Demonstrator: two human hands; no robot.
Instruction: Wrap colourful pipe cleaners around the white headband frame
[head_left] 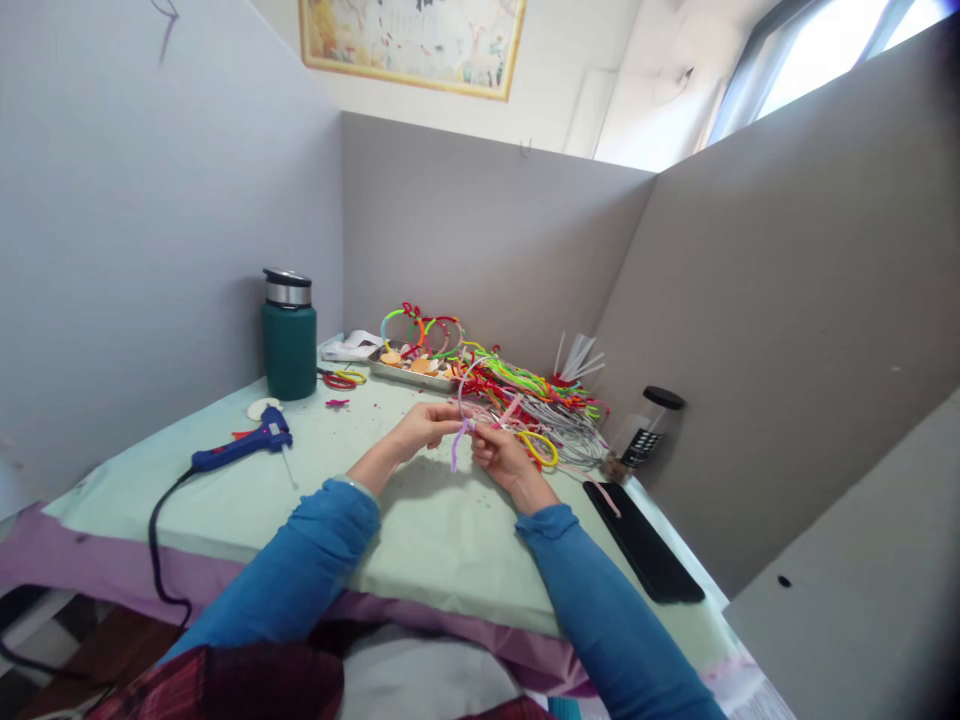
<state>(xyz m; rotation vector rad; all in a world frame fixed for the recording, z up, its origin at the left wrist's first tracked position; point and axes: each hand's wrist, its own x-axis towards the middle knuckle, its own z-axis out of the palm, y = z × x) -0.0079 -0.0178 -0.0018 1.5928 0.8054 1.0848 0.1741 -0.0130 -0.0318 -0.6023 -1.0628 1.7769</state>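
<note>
Purple stem between left hand and right hand.

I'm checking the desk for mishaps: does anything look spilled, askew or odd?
Mostly clutter: a heap of coloured stems sprawls beside the metal tray, and a pink strip strays onto the black slab. I see nothing spilled or broken.

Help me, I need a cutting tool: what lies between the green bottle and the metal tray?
The head view shows scissors with red and yellow handles between the green bottle and metal tray; crumpled white material lies behind them.
</note>
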